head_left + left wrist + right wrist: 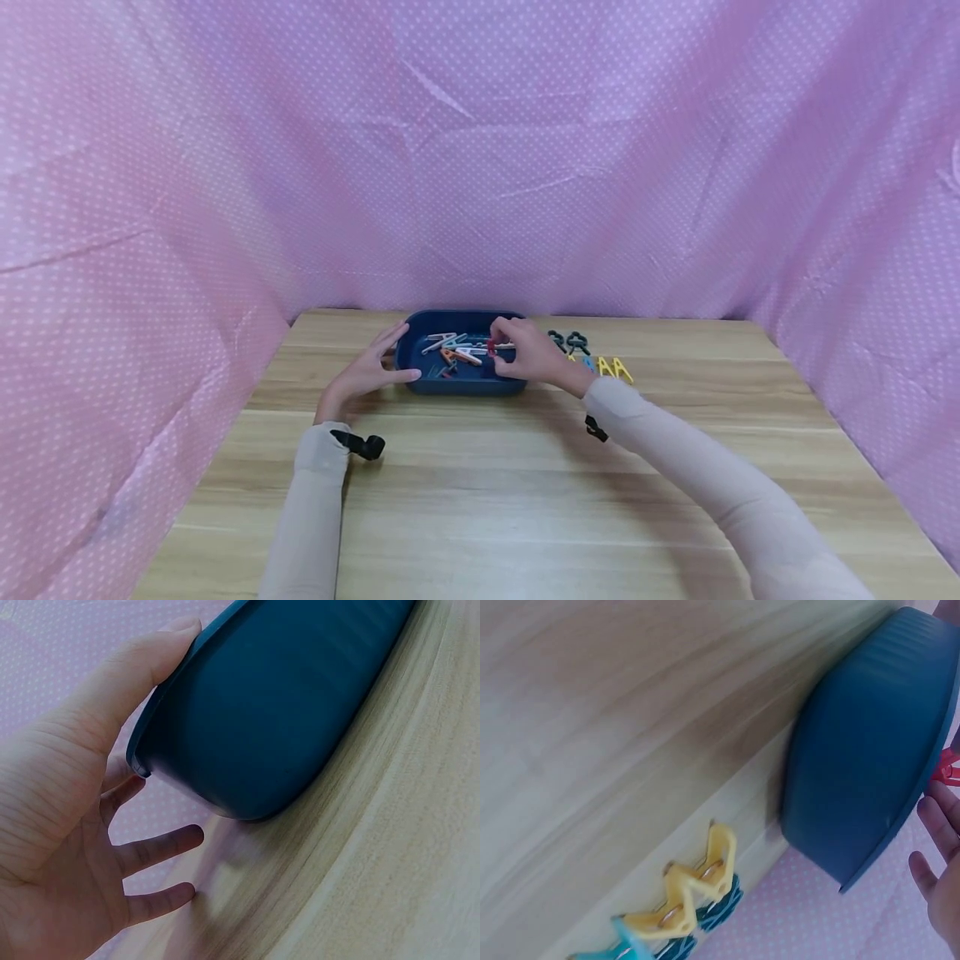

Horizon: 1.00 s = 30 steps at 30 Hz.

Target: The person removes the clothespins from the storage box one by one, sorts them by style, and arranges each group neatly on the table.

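Note:
A dark blue basin (468, 387) stands near the back of the table, with several clips in white, orange, green and other colours inside. At its left end my left hand (367, 371) is spread, thumb and forefinger touching the rim; in the left wrist view the thumb (142, 667) lies over the rim and the other fingers stretch out below. Over the basin's right part my right hand (532, 354) pinches a red clip (492, 347) between thumb and fingers. The right wrist view shows this red clip (948, 769) just past the rim, partly cut off by the frame edge.
Right of the basin, yellow clips (604, 367) and a blue clip (588, 364) form a row, partly behind the right wrist. Dark green clips (577, 342) lie behind them. Pink dotted cloth (480, 208) hangs around the wooden table (465, 483).

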Tool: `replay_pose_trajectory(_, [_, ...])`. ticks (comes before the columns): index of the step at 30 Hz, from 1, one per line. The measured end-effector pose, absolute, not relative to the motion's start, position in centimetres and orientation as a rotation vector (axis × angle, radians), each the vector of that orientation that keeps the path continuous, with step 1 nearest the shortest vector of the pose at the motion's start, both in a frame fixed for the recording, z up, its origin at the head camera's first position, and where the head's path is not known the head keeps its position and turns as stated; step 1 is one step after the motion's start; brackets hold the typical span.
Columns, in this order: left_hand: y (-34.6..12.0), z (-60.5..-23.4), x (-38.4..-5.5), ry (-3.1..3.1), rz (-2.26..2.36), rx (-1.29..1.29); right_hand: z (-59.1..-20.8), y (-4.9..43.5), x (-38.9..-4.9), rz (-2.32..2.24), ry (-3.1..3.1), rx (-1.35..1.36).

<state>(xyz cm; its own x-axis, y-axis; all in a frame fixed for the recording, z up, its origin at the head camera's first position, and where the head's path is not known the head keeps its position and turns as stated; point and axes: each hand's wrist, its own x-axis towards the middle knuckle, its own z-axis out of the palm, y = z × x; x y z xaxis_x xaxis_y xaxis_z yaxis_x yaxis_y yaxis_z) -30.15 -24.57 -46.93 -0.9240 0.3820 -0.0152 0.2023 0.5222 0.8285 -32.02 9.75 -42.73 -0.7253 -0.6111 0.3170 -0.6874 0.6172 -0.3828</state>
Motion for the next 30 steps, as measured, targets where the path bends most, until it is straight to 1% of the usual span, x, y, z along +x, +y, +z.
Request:
replay_pose_trajectory(13, [-24.5,-46.9,-30.0,2.578,1.351,0.492,-41.7,15.2,-31.3,0.736,-2.562,1.043])
replay_pose_trajectory(30, [-24.6,-46.9,-30.1,2.567,1.37,0.507,-42.6,23.3,-31.0,0.562,-2.437,0.975])
